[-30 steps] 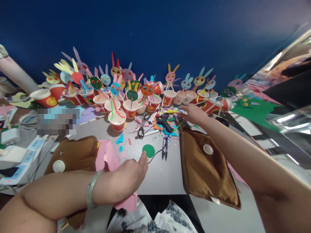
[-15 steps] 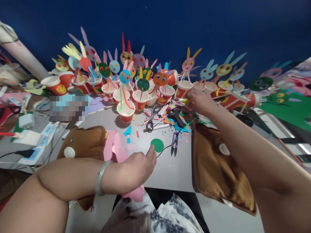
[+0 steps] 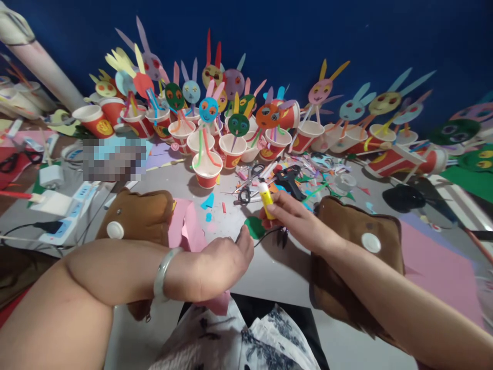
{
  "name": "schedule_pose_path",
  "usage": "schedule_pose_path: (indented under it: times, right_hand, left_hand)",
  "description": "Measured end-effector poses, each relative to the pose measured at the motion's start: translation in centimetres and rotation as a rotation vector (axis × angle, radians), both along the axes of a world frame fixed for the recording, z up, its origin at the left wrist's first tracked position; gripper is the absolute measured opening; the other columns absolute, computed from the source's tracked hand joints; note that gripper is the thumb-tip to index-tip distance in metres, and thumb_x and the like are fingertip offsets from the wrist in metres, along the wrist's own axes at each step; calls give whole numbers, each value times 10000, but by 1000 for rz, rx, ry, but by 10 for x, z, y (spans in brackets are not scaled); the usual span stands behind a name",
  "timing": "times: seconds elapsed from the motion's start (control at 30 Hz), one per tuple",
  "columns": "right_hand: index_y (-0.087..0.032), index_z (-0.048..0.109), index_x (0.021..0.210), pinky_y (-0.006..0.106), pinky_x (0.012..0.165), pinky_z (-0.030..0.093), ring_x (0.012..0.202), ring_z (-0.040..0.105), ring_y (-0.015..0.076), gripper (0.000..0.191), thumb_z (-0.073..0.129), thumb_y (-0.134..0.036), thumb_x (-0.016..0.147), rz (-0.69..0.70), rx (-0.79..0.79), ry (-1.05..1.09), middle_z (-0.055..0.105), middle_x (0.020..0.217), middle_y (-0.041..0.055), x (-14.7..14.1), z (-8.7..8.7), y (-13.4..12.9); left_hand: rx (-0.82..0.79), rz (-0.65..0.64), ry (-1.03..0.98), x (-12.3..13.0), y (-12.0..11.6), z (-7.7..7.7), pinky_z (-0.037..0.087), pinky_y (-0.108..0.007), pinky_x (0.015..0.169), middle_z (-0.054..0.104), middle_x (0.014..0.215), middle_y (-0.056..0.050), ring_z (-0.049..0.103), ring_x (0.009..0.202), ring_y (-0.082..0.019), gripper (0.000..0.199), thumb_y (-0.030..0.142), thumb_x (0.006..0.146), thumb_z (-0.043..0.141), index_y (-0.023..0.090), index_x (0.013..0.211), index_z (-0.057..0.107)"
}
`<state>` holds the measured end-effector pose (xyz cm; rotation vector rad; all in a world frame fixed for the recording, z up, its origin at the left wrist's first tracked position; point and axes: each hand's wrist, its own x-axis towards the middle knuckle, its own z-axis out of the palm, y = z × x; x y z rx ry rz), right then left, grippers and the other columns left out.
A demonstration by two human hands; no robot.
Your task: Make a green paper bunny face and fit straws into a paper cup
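My right hand (image 3: 295, 218) grips a small yellow and white glue stick (image 3: 266, 199), held upright above the desk. Just below and left of it lies a green paper circle (image 3: 254, 227), partly covered by the fingers of both hands. My left hand (image 3: 221, 267), a bangle on its wrist, has its fingers curled together at the circle's near left edge; what they hold, if anything, is hidden. Small purple-handled snips (image 3: 284, 237) lie beneath my right hand, mostly covered. Pink paper (image 3: 184, 226) sits under my left wrist.
Paper cups (image 3: 207, 169) bearing paper rabbit heads line the back. Scissors (image 3: 245, 194), a black glue gun (image 3: 290, 180) and paper scraps lie before them. Brown pouches flank my hands, the right one (image 3: 335, 216) under my forearm. A power strip (image 3: 73, 216) stands left; a black mouse (image 3: 402, 198) right.
My right hand has come back from beside the cups toward the middle, bringing the glue stick near the green circle. My left hand stays by the circle. The view has shifted slightly.
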<state>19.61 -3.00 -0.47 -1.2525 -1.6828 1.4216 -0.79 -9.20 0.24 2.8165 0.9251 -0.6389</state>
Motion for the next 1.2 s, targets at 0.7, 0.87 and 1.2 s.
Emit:
schedule_pose_path:
  times: [0.7, 0.87, 1.2]
  right_hand:
    - [-205, 663, 1040, 260, 573, 533, 644, 631, 144, 325, 690, -485, 876, -130, 92, -11, 703, 843, 37, 14, -20, 1]
    - [-210, 707, 990, 260, 614, 561, 714, 677, 171, 239, 745, -377, 823, -215, 200, -63, 737, 898, 47, 17, -18, 0]
    - [-227, 634, 956, 252, 562, 500, 603, 608, 140, 100, 619, -288, 878, -94, 392, -240, 684, 796, 12, 13, -25, -5]
  left_hand:
    - [374, -133, -32, -3, -8, -20, 392, -288, 437, 459, 1499, -288, 580, 544, -97, 591, 194, 835, 530, 40, 1406, 536]
    - [331, -152, -44, -5, -7, -12, 393, -293, 453, 415, 1521, -308, 570, 578, -112, 731, 394, 805, 627, 14, 1419, 512]
    - [333, -137, -28, -8, -9, -15, 395, -305, 484, 406, 1527, -305, 526, 576, -104, 783, 455, 800, 647, 9, 1425, 498]
